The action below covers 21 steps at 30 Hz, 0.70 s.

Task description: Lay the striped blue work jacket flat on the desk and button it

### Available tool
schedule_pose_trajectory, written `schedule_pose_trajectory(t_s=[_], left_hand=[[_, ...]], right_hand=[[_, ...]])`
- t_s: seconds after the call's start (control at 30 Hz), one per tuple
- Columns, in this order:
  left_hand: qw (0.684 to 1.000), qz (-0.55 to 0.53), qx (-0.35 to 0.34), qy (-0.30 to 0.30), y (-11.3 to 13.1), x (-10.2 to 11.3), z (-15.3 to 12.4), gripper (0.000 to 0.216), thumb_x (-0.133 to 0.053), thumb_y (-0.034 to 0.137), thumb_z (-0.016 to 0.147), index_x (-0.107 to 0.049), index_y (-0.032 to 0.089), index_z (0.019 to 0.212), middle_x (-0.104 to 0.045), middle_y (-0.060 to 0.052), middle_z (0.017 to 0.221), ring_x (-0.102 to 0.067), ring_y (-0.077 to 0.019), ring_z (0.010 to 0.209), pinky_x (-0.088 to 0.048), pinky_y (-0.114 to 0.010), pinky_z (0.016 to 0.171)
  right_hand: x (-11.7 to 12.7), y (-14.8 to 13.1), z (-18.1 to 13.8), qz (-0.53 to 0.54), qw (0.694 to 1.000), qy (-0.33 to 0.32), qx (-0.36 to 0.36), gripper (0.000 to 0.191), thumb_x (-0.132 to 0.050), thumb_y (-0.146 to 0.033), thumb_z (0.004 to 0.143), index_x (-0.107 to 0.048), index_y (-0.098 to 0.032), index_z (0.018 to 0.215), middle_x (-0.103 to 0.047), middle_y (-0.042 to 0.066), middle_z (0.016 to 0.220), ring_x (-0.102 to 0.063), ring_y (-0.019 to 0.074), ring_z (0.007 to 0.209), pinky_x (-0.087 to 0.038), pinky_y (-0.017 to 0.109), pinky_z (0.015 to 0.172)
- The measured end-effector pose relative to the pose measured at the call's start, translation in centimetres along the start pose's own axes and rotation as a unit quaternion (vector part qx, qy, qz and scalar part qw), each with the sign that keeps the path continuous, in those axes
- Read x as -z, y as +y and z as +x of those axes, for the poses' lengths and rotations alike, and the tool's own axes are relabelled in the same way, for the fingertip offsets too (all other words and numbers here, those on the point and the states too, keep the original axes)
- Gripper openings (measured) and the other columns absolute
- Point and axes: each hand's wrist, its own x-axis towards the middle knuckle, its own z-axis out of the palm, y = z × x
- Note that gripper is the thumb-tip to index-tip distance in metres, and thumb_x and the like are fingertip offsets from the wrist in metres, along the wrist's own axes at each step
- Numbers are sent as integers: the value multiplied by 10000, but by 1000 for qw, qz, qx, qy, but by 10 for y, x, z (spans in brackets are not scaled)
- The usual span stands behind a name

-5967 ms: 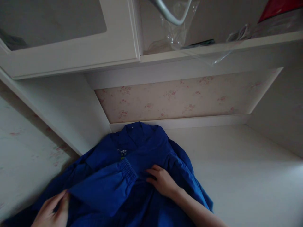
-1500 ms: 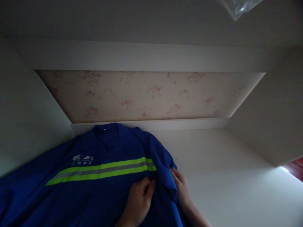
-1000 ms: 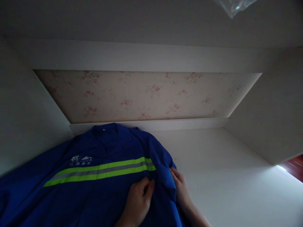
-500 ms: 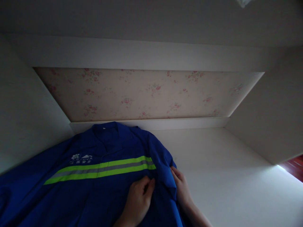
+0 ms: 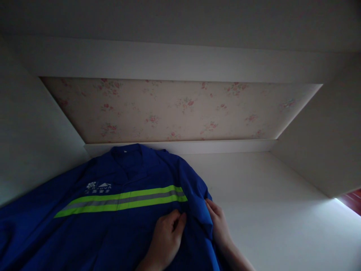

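A blue work jacket point(image 5: 124, 226) lies spread with its front up, a yellow-green and grey reflective band across the chest and white print on one side. My left hand point(image 5: 167, 235) is closed on the jacket's front just below the band, thumb pressed against the curled fingers; the cloth between them is mostly hidden. At the jacket's right edge, my right hand point(image 5: 220, 222) grips the sleeve point(image 5: 199, 203) from the outer side, its fingertips partly behind the cloth. Folds run along the sleeve beside this hand.
The jacket rests on a white surface point(image 5: 239, 180) between pale side panels point(image 5: 318, 139). Beyond its far edge, a frame surrounds a strip of floral wallpaper point(image 5: 186, 113). Reddish flooring point(image 5: 352, 201) shows at the far right.
The view has shifted slightly. Both hands keep their places on the jacket, and the jacket lies much as before.
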Motion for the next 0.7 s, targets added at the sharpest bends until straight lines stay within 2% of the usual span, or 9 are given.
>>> schedule_pose_trajectory(t_s=[0.3,0.7], left_hand=[[1000,7,0,4,2,1,0,440,-411,517,944,-434,228,612,-459,40,563,-440,-131,540,-265,-286,570],[1000,7,-5,4,1,1,0,443,-410,525,942,-425,232,611,-459,38,557,-447,-132,533,-273,-283,565]], right_hand=[[-1,-4,-1,-4,1000,3,0,507,-617,-693,703,-526,-200,627,-495,-16,626,-425,160,637,-385,286,610],[0,2,0,2,1000,-4,9,474,-613,-657,753,-530,-203,648,-509,-23,626,-431,152,626,-383,275,608]])
